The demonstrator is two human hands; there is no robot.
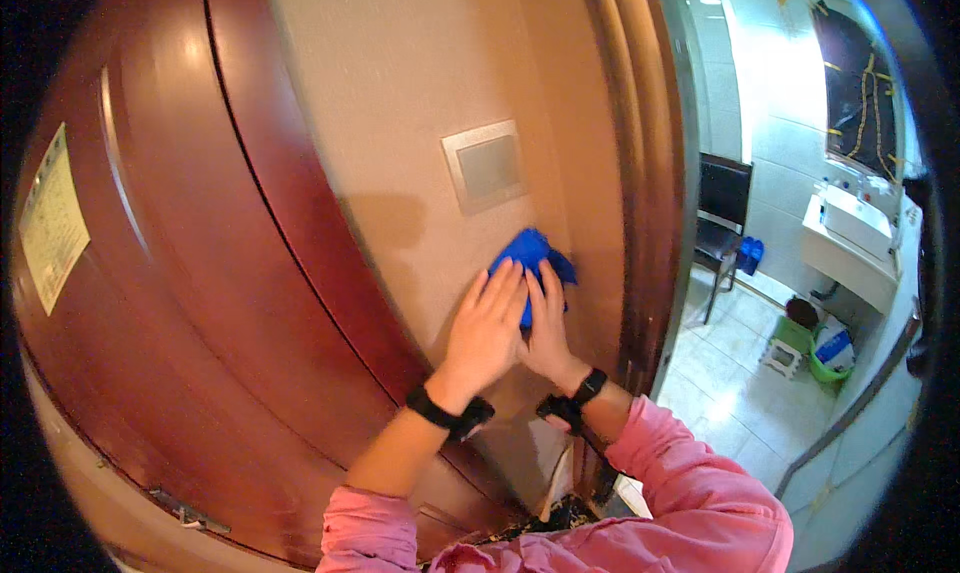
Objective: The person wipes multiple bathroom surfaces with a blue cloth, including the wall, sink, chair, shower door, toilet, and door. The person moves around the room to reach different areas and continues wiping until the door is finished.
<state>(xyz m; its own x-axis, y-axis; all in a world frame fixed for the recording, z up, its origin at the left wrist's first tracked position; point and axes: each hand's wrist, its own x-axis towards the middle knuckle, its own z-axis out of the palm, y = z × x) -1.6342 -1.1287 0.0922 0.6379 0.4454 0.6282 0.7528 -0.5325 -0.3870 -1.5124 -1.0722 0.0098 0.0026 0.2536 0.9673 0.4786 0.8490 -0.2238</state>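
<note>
A bunched blue cloth (pixel 529 252) is pressed against the beige wall (pixel 390 122), just below a framed wall switch plate (pixel 489 168). My left hand (pixel 486 333) lies over the cloth's left part, its fingers extended and close together. From the other side my right hand (pixel 547 329) grips the cloth, with the fingertips of both hands nearly meeting. A loose corner of the fabric sticks out to the right. My palms and the cloth's underside are hidden. Black straps with small devices sit on both wrists.
To the left stands a dark red wooden door (pixel 225 288) bearing a paper with writing (pixel 54 224). A brown door frame (pixel 652 198) borders the wall on the right. Beyond it are a black chair (pixel 724 198), a white washbasin (pixel 855 224) and a green tub (pixel 829 370).
</note>
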